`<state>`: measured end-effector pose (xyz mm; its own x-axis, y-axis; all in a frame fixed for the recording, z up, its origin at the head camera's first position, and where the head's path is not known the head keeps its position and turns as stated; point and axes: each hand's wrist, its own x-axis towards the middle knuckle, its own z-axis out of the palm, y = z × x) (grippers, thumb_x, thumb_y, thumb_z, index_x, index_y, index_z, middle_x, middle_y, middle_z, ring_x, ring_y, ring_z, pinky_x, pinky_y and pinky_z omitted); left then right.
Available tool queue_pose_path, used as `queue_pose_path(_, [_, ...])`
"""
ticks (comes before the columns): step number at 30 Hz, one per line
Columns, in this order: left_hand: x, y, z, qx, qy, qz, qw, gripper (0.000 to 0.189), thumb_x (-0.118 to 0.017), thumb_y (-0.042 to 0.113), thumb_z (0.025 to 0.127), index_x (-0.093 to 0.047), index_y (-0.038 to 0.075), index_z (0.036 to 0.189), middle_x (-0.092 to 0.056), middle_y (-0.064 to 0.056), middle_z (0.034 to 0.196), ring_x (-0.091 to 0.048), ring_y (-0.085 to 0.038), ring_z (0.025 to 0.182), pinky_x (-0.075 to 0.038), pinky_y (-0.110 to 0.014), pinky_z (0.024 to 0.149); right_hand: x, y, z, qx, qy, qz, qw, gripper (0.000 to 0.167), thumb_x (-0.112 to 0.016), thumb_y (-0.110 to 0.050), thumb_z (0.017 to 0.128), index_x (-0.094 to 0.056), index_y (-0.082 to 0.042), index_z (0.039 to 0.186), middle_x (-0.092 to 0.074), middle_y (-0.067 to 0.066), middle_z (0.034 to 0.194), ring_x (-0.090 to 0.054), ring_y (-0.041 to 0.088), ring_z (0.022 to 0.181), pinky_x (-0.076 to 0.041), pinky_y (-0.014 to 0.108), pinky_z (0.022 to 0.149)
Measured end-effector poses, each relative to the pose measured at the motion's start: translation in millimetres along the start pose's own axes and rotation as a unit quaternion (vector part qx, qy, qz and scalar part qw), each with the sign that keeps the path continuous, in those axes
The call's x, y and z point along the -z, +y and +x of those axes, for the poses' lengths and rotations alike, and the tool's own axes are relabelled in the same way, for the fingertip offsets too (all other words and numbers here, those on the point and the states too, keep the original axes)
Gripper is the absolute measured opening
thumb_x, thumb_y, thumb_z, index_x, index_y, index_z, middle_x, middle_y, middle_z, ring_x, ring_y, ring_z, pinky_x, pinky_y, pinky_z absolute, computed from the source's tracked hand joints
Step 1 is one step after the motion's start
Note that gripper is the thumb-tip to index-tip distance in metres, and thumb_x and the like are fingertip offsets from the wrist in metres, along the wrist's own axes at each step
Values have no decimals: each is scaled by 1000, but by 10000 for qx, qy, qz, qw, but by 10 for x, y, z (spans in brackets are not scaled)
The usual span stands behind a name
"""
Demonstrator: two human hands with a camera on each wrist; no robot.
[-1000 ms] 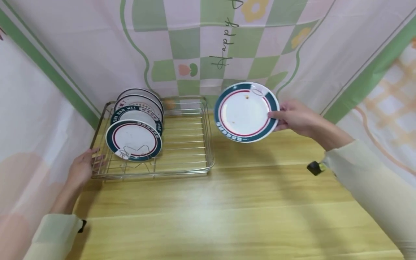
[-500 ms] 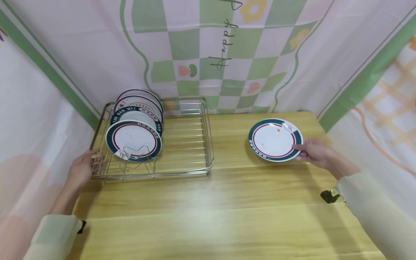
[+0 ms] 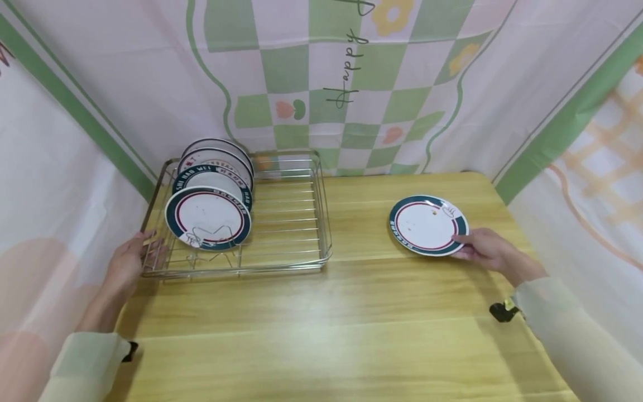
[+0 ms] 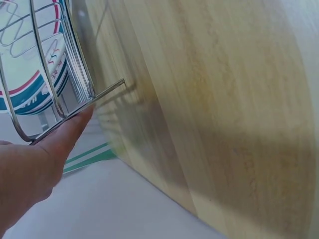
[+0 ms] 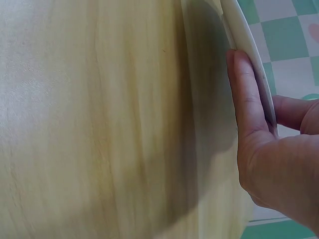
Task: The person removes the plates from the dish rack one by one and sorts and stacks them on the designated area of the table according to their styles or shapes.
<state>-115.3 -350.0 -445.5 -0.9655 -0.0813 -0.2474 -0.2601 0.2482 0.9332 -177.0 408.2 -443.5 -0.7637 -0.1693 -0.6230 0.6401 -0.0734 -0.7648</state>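
Note:
In the head view my right hand (image 3: 484,249) pinches a white plate (image 3: 427,226) with a dark green rim and red ring. Its thumb lies on the plate's face, the fingers underneath. The right wrist view shows this plate (image 5: 251,55) edge-on, slightly above the table. At the left stands a wire dish rack (image 3: 286,269); my left hand (image 3: 132,258) holds its left side near the front corner. A green-rimmed plate (image 3: 208,218) leans at the front of the rack, with several plates (image 3: 216,159) behind it. Seen from the left wrist, one finger runs along the rack's wire (image 4: 107,91).
Both hands work over a wooden table (image 3: 311,335). A patterned cloth (image 3: 361,72) hangs behind it, with more cloth (image 3: 45,167) at both sides. Small dark devices (image 3: 504,311) sit at the wrists. The rack's right half shows bare wires.
My right hand has carried the plate right and down, away from the rack towards the table's right side, where it lies flatter in view. The left hand and rack have hardly moved.

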Motion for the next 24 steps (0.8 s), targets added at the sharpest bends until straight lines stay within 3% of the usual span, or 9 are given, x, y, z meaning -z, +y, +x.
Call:
queue_pose_path(3, [-3,-13,4,14,-158,-238,9996,70,-11,40,117,-9,-11,164,-41,-33,159,-65,12,99,-59,-16,86,-11,37,20,-50,-35,78,10000,18,-49,3,110,-47,10,126,-77,16,95,-79,24,90,-65,35,90])
queue_pose_path(5, [-3,-23,12,6,-259,-416,9988,70,-10,41,116,-6,-10,164,-19,-41,164,-64,12,101,-59,-15,88,-18,67,36,-61,-70,114,9999,22,-48,3,110,-43,11,129,-77,16,96,-79,24,90,-65,36,90])
queue_pose_path(6, [-2,-29,16,13,-303,-563,9980,71,-11,42,116,-5,-10,164,-16,-42,164,-64,11,102,-59,-16,90,-19,81,48,-70,-78,155,9998,23,-48,3,110,-42,12,130,-77,16,96,-79,24,91,-65,36,91])
queue_pose_path(9, [-2,-43,25,-9,-345,-835,9959,71,-13,41,116,-3,-11,163,-13,-43,164,-65,9,103,-59,-17,92,-11,121,84,-89,-107,243,9996,26,-47,4,110,-40,13,133,-77,17,97,-79,25,92,-64,36,92])
queue_pose_path(13, [5,-42,25,12,-380,-785,9962,74,-13,45,115,-2,-10,164,-13,-42,165,-64,10,104,-58,-17,94,-2,161,118,-109,-96,280,9995,32,-47,3,111,-36,16,138,-77,16,97,-79,24,92,-64,36,93])
queue_pose_path(20, [26,-55,32,29,-403,-774,9962,75,-13,48,115,-2,-8,164,-11,-42,165,-63,12,104,-58,-17,94,-51,224,149,-89,-91,518,9986,18,-45,4,111,-42,10,128,-78,15,96,-79,22,91,-64,35,93])
queue_pose_path(24, [32,-53,33,-19,-413,-871,9953,74,-13,45,115,-1,-9,164,-10,-43,165,-64,11,104,-58,-17,93,-84,224,168,62,207,-164,9996,12,-47,2,111,-48,11,119,-78,12,88,-79,18,83,-65,29,85])
